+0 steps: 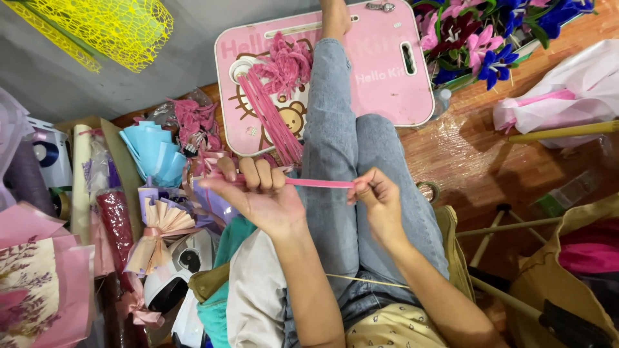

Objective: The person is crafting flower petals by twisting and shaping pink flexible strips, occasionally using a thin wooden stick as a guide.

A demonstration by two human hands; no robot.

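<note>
Left hand (258, 190) fingers curled tight around one end of a pink ribbon (319, 183); right hand (377, 200) pinches the other end, strip taut over jeans-clad legs (342, 148). Pink cartoon-print lap tray (387, 71) ahead holds more pink strips (274, 116). Blue paper fans (155, 154) left, yellow mesh (122, 26) top-left, purple-blue flowers (483, 38) top-right.

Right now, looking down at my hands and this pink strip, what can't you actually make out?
- Left end of the pink strip: hidden inside the curled fingers of the left hand, head view.
- Right end: pinched out of sight in the right hand.
- Pink lap tray: its middle is covered by the jeans-clad leg.
- Foot: cut off by the top edge.
</note>
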